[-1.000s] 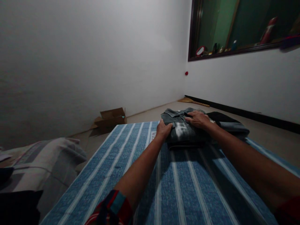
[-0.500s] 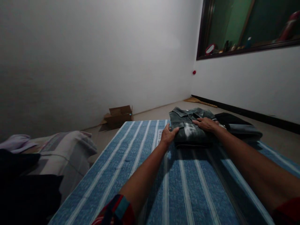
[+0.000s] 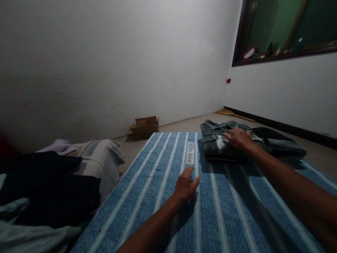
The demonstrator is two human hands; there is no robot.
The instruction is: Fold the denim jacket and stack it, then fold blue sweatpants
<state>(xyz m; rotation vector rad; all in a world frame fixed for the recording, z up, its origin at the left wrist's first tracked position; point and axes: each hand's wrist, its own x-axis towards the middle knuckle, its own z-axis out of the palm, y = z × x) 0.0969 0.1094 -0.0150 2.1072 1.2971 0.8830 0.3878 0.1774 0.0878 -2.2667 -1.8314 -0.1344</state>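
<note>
Two hands are in view, and only one of them touches the folded denim shirt (image 3: 226, 146). My right hand (image 3: 240, 139) lies flat on top of it, palm down and fingers spread, pressing and not gripping. My left hand (image 3: 185, 185) is apart from the garment — it rests with loose, slightly bent fingers on the blue striped sheet (image 3: 163, 182) and holds nothing.

From where I sit the shirt lies ahead and to the right, at the far end of the sheet, with its collar turned away from me. It looks a little longer from collar to hem than across, so its long axis runs away from me, almost along the stripes. My right arm reaches straight to it; my left hand is nearer to me and to the left, just behind the small white label (image 3: 190, 153) that reads "With love". So the right hand is the one on the shirt, and the left one would need to go forward and rightward to meet its near left corner.

Just beside the shirt on the right lies a dark folded garment (image 3: 281, 144); whether the two touch, I cannot tell. To my left is a heap of clothes (image 3: 60, 182), and a cardboard box (image 3: 144, 126) stands on the floor by the wall.
</note>
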